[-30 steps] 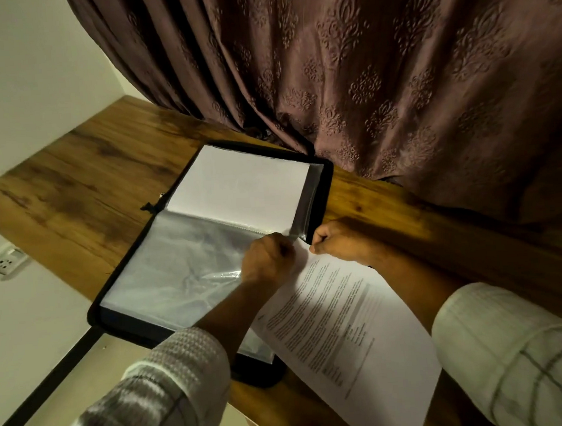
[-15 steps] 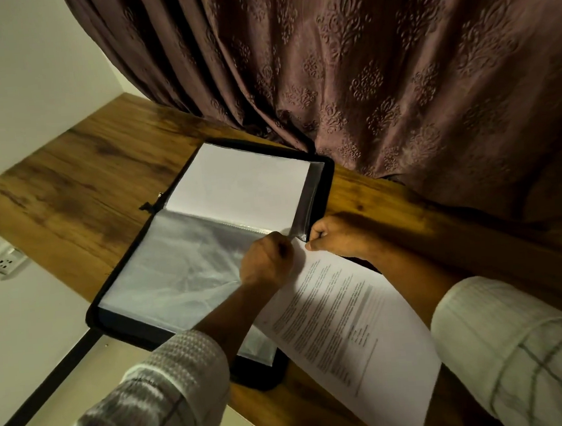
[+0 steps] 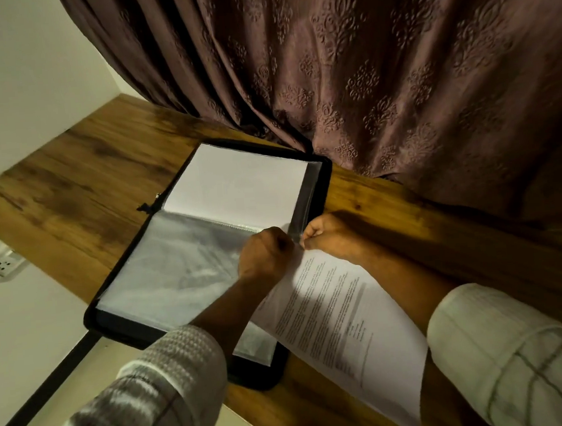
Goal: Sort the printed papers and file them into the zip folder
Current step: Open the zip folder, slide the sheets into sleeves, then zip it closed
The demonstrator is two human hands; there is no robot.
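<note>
Open black zip folder (image 3: pixel 256 371) flat on a wooden bench (image 3: pixel 68 182), lying at a slant, near corner past the bench's front edge. In its far half, a blank page (image 3: pixel 237 186) inside a clear pocket. In its near half, a clear sleeve (image 3: pixel 183 264), crinkled and shiny.

Printed sheet (image 3: pixel 345 322) to the right of the folder, text side up, running from between the two hands back toward the viewer. Overlaps the folder's near right corner and hangs past the bench's front edge.

Left hand (image 3: pixel 264 252): curled, knuckles up, on the sleeve's far right corner, touching the sheet's top edge. Fingertips hidden underneath, so cannot tell what it grips.

Right hand (image 3: pixel 328 237): just beside the left, at the folder's right rim. Thumb and fingers curled, pinching the sheet's top corner. Forearm alongside the sheet's right edge.

Pale checked cuffs on both arms. Behind the bench, a patterned brown curtain (image 3: pixel 396 69). At far left, a white wall socket (image 3: pixel 3 265).
</note>
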